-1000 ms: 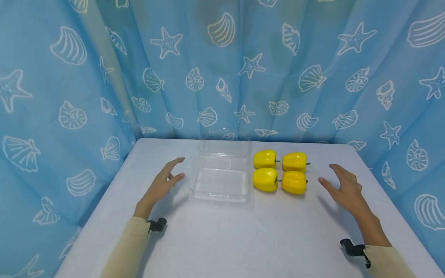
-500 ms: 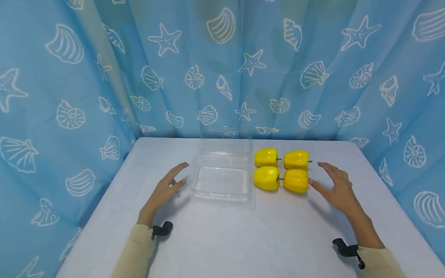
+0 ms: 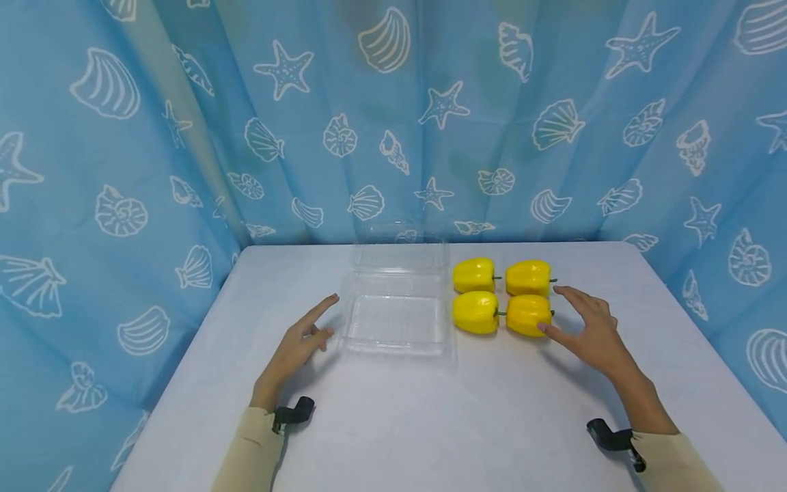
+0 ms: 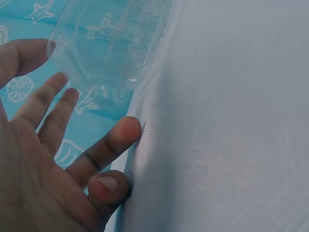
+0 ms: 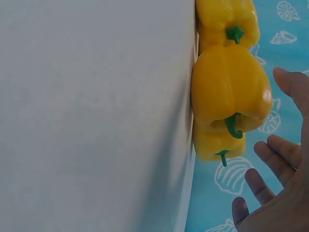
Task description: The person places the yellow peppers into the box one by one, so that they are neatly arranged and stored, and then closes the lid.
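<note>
Head view is showing me reaching my open right hand [image 3: 589, 329] toward the near-right yellow pepper [image 3: 529, 313] on the surface [image 3: 430, 410], fingers spread, while my open left hand [image 3: 299, 339] is nearing the clear box [image 3: 396, 321]; next, I judge, I am needing to close around that pepper.

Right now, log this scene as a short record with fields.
surface: white table, blue seashell-print curtain behind and at the sides
container: clear plastic clamshell box, lid open, nothing inside
produce: four yellow bell peppers in a two-by-two block, right of the box
left hand: open, beside the box's left edge, holding nothing
right hand: open, fingers spread, at the near right pepper; contact unclear
</note>
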`<control>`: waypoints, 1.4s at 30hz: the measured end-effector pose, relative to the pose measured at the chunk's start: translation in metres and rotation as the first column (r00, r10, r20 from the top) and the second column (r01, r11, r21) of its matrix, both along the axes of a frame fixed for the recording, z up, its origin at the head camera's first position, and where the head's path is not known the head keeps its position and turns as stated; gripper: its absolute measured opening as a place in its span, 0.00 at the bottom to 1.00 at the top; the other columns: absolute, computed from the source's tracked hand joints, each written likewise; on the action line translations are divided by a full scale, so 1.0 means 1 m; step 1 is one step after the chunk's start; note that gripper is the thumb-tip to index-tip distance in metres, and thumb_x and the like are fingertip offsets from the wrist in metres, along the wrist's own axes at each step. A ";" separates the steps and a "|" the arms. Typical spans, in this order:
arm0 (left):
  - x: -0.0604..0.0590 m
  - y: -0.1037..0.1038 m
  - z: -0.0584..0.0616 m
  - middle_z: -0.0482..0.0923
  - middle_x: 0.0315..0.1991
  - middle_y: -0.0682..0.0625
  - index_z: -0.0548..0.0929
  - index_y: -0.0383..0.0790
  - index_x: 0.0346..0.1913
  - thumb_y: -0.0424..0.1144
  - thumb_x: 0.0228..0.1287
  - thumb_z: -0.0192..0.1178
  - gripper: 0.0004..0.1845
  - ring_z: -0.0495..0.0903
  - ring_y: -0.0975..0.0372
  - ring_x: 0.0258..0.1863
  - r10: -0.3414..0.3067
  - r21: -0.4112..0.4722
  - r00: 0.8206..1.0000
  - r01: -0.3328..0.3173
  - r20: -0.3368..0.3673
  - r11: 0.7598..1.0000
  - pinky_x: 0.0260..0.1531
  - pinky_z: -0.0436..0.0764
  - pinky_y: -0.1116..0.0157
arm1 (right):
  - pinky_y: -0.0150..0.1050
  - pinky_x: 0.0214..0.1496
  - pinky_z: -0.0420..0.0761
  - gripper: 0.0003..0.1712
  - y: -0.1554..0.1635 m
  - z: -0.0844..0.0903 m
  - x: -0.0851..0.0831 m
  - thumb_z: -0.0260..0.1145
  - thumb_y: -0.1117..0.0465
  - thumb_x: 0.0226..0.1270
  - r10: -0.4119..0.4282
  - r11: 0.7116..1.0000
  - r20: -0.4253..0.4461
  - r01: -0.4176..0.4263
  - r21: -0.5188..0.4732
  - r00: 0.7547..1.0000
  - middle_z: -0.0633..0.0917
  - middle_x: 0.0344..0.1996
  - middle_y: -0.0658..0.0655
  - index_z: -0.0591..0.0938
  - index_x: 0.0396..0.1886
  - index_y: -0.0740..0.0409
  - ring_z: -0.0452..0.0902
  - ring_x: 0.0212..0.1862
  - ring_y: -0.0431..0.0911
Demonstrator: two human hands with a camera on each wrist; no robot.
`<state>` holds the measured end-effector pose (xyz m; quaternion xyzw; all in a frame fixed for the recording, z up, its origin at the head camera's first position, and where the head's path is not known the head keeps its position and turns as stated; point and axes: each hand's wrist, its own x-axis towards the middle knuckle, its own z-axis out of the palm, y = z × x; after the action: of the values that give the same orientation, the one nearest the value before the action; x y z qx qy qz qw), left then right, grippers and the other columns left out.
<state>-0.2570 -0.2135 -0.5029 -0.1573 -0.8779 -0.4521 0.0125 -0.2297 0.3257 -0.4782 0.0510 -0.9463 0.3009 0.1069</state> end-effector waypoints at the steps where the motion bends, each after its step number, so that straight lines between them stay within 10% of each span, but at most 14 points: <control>1: 0.000 0.000 0.000 0.61 0.75 0.60 0.64 0.62 0.76 0.45 0.74 0.55 0.30 0.77 0.57 0.25 -0.001 -0.005 1.000 0.001 -0.005 1.000 0.25 0.71 0.60 | 0.71 0.55 0.51 0.50 0.000 0.000 -0.001 0.71 0.39 0.62 0.005 1.000 -0.004 -0.005 0.002 1.000 0.61 0.73 0.70 0.62 0.77 0.54 0.50 0.68 0.70; 16: 0.003 -0.002 -0.002 0.58 0.76 0.64 0.66 0.58 0.76 0.43 0.75 0.55 0.29 0.79 0.58 0.29 -0.021 0.004 0.999 0.021 -0.028 1.000 0.34 0.70 0.57 | 0.72 0.55 0.50 0.51 -0.005 -0.005 -0.011 0.74 0.42 0.60 0.096 0.995 0.045 -0.096 0.011 0.994 0.62 0.72 0.70 0.61 0.77 0.52 0.49 0.67 0.71; 42: 0.000 -0.008 -0.005 0.67 0.72 0.61 0.65 0.56 0.76 0.41 0.75 0.54 0.29 0.80 0.60 0.31 -0.056 0.003 0.996 0.057 -0.068 0.998 0.26 0.69 0.61 | 0.77 0.61 0.49 0.43 -0.009 -0.006 -0.006 0.78 0.45 0.55 -0.052 0.998 -0.037 0.051 -0.045 0.998 0.69 0.68 0.69 0.73 0.68 0.56 0.53 0.67 0.66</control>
<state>-0.2574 -0.2212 -0.5077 -0.1972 -0.8712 -0.4487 0.0297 -0.2359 0.3168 -0.4843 0.0299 -0.9383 0.3177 0.1337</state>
